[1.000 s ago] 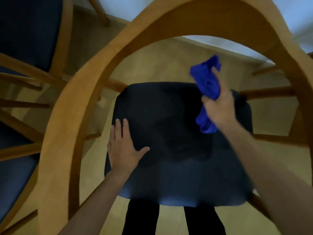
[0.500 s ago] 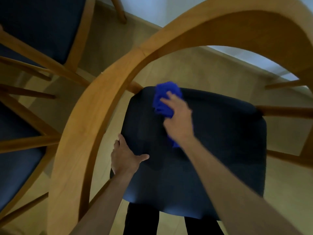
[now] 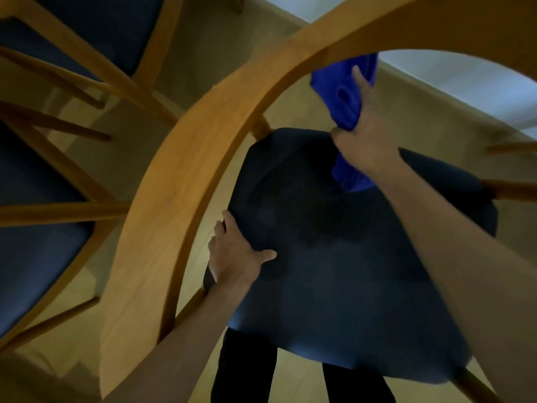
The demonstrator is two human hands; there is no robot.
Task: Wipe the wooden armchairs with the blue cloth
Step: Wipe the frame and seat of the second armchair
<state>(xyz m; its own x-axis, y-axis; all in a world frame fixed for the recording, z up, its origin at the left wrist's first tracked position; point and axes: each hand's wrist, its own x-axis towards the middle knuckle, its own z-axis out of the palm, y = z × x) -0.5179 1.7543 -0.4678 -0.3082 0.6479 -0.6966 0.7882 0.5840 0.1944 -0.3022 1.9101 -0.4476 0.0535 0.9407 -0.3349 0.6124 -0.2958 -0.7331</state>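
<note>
Trouser legs [image 3: 247, 370]: dark, at the near edge, partly hidden under the seat.
Seat cushion [image 3: 363, 271]: dark navy, padded, centre of view, belonging to the nearest wooden armchair.
Left hand [image 3: 235, 254]: clasped over the seat's left edge, fingers wrapped down the side, thumb lying on top.
Curved wooden rail [image 3: 180, 184]: broad, light brown, arching from near left up and over to far right.
Right hand [image 3: 366, 135]: closed round the blue cloth, above the far part of the seat.
Blue cloth [image 3: 340, 91]: bunched; upper end meets the underside of the rail, a tail hangs below the wrist.
Second armchair [image 3: 87, 59]: far left, navy seat, wooden spindles.
Floor [image 3: 209, 59]: pale wood.
</note>
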